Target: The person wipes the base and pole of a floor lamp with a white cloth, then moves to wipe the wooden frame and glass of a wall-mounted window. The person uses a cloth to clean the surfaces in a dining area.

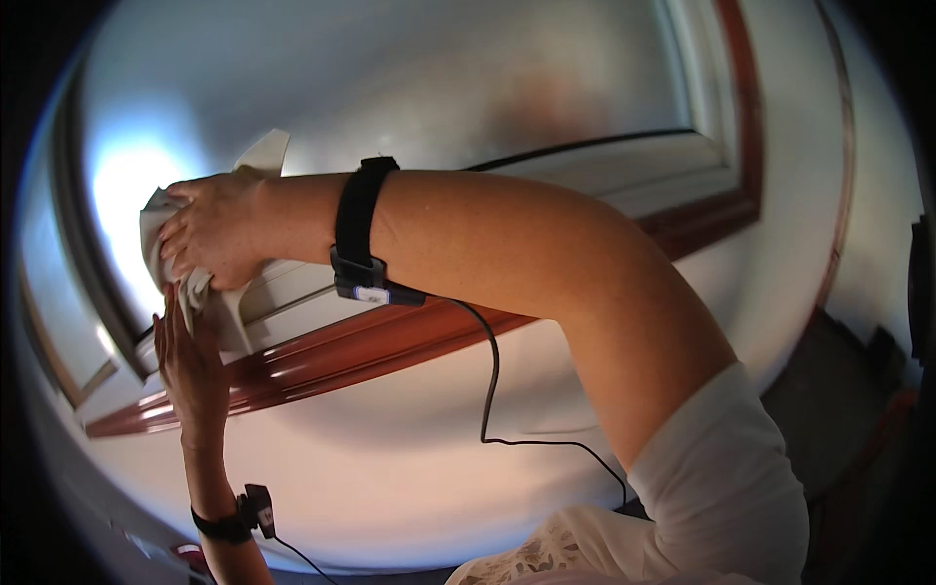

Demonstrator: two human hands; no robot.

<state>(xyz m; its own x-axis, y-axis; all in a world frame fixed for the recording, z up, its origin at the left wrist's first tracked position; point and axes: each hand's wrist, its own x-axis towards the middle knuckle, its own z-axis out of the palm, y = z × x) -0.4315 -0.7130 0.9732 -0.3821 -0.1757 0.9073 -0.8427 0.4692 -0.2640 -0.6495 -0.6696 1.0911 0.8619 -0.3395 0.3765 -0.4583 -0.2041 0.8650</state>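
A pale grey cloth (pixel 238 329) is bunched against the lower left corner of a window, over the pane and the white frame. My right hand (pixel 216 230) reaches across from the right, its fingers curled over the cloth and pressing it to the window. One corner of the cloth sticks up above that wrist. Just below, my left hand (pixel 194 373) is raised, its straight fingers touching the cloth's lower folds. The thumb side of that hand is in shadow, so its grip is unclear. Behind the cloth lies the window pane (pixel 380 80), with a bright reflection at left.
A glossy red-brown sill (pixel 322 358) runs below the white window frame (pixel 680 172). Under it is a pale wall (pixel 380 475). Black straps with small devices circle both forearms, and a black cable (pixel 493 373) hangs from the right one. Another glazed panel (pixel 66 278) stands at far left.
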